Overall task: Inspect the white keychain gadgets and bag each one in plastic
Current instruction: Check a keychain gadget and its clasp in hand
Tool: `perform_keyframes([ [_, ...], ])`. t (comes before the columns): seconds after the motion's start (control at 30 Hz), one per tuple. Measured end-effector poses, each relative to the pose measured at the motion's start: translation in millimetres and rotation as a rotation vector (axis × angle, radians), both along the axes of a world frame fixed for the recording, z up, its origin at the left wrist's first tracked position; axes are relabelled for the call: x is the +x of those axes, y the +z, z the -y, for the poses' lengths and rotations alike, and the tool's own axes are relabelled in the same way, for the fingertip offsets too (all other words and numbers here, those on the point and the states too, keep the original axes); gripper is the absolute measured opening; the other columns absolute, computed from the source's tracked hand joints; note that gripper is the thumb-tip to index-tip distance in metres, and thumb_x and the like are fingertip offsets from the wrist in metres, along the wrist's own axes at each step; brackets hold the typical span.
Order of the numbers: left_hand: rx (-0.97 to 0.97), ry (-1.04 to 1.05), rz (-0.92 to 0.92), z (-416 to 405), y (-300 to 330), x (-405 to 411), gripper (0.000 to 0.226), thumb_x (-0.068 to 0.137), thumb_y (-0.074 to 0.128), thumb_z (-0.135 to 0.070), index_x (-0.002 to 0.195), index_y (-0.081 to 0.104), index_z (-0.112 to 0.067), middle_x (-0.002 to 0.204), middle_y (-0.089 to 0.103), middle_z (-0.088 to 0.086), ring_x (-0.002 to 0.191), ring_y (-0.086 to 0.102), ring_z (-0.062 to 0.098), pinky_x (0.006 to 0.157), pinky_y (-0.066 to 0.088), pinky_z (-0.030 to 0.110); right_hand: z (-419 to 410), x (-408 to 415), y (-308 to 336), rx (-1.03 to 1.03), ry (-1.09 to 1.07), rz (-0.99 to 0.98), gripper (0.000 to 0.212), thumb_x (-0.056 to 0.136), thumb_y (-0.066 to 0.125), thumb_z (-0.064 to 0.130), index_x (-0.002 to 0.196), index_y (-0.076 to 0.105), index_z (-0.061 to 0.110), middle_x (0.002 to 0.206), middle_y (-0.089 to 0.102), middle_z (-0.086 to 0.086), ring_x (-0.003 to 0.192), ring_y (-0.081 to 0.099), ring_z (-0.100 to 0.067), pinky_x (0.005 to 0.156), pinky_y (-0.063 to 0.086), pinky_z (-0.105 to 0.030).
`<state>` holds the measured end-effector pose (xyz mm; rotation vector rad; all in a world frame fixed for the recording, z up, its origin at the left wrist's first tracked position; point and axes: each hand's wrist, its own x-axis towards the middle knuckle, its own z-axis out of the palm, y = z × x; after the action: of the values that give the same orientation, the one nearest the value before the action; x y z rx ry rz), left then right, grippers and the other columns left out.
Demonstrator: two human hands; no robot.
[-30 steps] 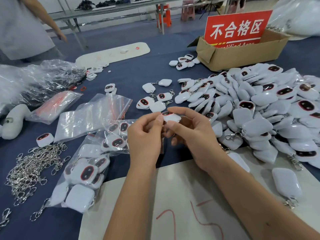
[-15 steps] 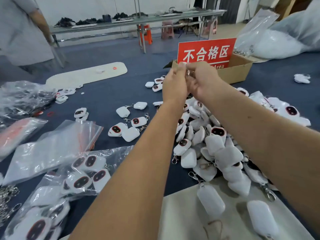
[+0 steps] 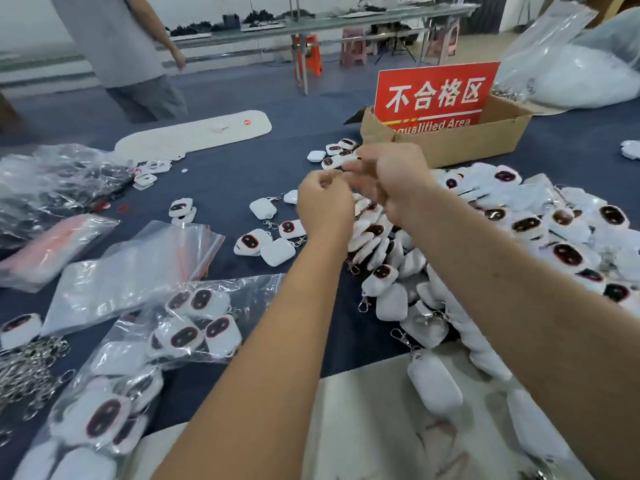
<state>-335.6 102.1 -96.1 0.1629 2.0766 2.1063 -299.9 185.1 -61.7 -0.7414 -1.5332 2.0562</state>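
My left hand (image 3: 323, 202) and my right hand (image 3: 394, 183) reach out over the blue table, a little apart, with fingers curled. The fingertips of my right hand lie by a small group of white gadgets (image 3: 334, 149) in front of the cardboard box (image 3: 485, 142). Blur and the backs of my hands hide what the fingers hold. A big heap of white keychain gadgets (image 3: 519, 223) with dark oval faces lies under my right forearm. Clear zip bags (image 3: 138, 271) lie at the left. Bagged gadgets (image 3: 194, 323) rest under my left forearm.
A red sign (image 3: 436, 95) stands in the box. Loose metal clips (image 3: 27, 362) are heaped at the left edge, and a white board (image 3: 363, 427) lies nearest me. A person (image 3: 114, 39) stands at the far left. A large filled plastic bag (image 3: 581, 74) sits at the far right.
My hands held a gadget close to me, then stretched far out toward the box. They have since dropped lower and drawn slightly apart.
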Motion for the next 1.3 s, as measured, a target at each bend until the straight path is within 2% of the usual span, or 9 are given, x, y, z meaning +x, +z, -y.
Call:
perform_keyframes([
  [0.1, -0.161, 0.119, -0.123, 47, -11, 13, 0.018, 0.084, 0.061, -0.006, 0.094, 0.071, -0.017, 0.087, 0.073, -0.007, 0.089, 0.070, 0.018, 0.083, 0.057, 0.036, 44, 7, -32, 0.648, 0.097, 0.182, 0.018, 0.094, 0.059, 0.002, 0.103, 0.074, 0.007, 0.104, 0.076, -0.017, 0.086, 0.072, -0.028, 0.078, 0.060, -0.038],
  [0.23, -0.289, 0.346, -0.201, 108, -31, 29, 0.026, 0.082, 0.059, -0.003, 0.098, 0.070, -0.020, 0.097, 0.072, -0.009, 0.096, 0.066, 0.014, 0.088, 0.052, 0.031, 88, 4, -61, 1.491, 0.553, 0.249, 0.036, 0.093, 0.060, 0.014, 0.127, 0.066, 0.025, 0.116, 0.070, 0.000, 0.111, 0.059, -0.025, 0.087, 0.040, -0.032],
  [0.33, -0.284, 0.379, -0.238, 137, -37, 38, 0.030, 0.082, 0.056, 0.002, 0.097, 0.070, -0.019, 0.098, 0.072, -0.007, 0.095, 0.067, 0.012, 0.087, 0.050, 0.026, 99, 6, -75, 1.562, 0.609, 0.313, 0.053, 0.096, 0.055, 0.012, 0.145, 0.055, 0.032, 0.129, 0.059, 0.000, 0.122, 0.050, -0.026, 0.096, 0.046, -0.041],
  [0.47, -0.374, 0.311, -0.399, 151, -42, 59, 0.022, 0.085, 0.058, 0.000, 0.095, 0.070, -0.015, 0.097, 0.070, -0.001, 0.093, 0.066, 0.022, 0.090, 0.052, 0.041, 111, 21, -85, 1.666, 0.360, 0.453, 0.025, 0.100, 0.052, 0.016, 0.123, 0.059, 0.019, 0.123, 0.059, -0.006, 0.114, 0.050, -0.031, 0.088, 0.045, -0.042],
  [0.63, -0.425, 0.068, -0.484, 150, -58, 81, 0.012, 0.090, 0.062, -0.004, 0.090, 0.071, -0.013, 0.093, 0.067, -0.001, 0.086, 0.064, 0.021, 0.082, 0.052, 0.042, 119, 47, -92, 1.168, -0.024, 0.227, 0.013, 0.101, 0.051, 0.013, 0.091, 0.059, 0.013, 0.079, 0.057, 0.001, 0.078, 0.054, -0.030, 0.068, 0.031, -0.036],
  [0.8, -0.617, -0.099, -0.550, 150, -66, 87, 0.015, 0.088, 0.062, -0.005, 0.073, 0.060, -0.008, 0.081, 0.064, 0.010, 0.076, 0.053, 0.027, 0.071, 0.041, 0.040, 132, 79, -98, 0.546, -0.124, 0.004, 0.017, 0.105, 0.054, 0.013, 0.095, 0.067, 0.018, 0.085, 0.072, 0.006, 0.074, 0.066, -0.002, 0.068, 0.048, -0.016],
  [0.9, -0.481, -0.011, -0.453, 152, -64, 83, 0.014, 0.089, 0.061, -0.002, 0.087, 0.073, -0.008, 0.088, 0.071, 0.003, 0.081, 0.062, 0.019, 0.079, 0.050, 0.032, 126, 86, -97, 0.159, -0.023, -0.110, 0.016, 0.106, 0.053, 0.013, 0.104, 0.069, 0.011, 0.097, 0.078, -0.011, 0.076, 0.076, -0.018, 0.057, 0.057, -0.026],
  [1.17, -0.170, -0.032, -0.249, 156, -53, 79, 0.009, 0.095, 0.070, -0.012, 0.096, 0.079, -0.015, 0.086, 0.076, -0.012, 0.079, 0.068, -0.004, 0.071, 0.048, 0.008, 122, 93, -102, 0.211, 0.176, -0.129, 0.019, 0.092, 0.064, 0.026, 0.098, 0.081, 0.027, 0.082, 0.077, 0.000, 0.065, 0.067, -0.010, 0.059, 0.054, -0.023],
  [1.3, -0.130, -0.023, -0.158, 158, -52, 74, 0.008, 0.095, 0.073, -0.017, 0.095, 0.080, -0.013, 0.081, 0.077, -0.006, 0.074, 0.071, 0.005, 0.066, 0.052, 0.021, 123, 92, -101, 0.261, 0.171, -0.115, 0.021, 0.091, 0.065, 0.027, 0.102, 0.083, 0.024, 0.075, 0.073, 0.000, 0.054, 0.051, -0.012, 0.051, 0.045, -0.022],
])
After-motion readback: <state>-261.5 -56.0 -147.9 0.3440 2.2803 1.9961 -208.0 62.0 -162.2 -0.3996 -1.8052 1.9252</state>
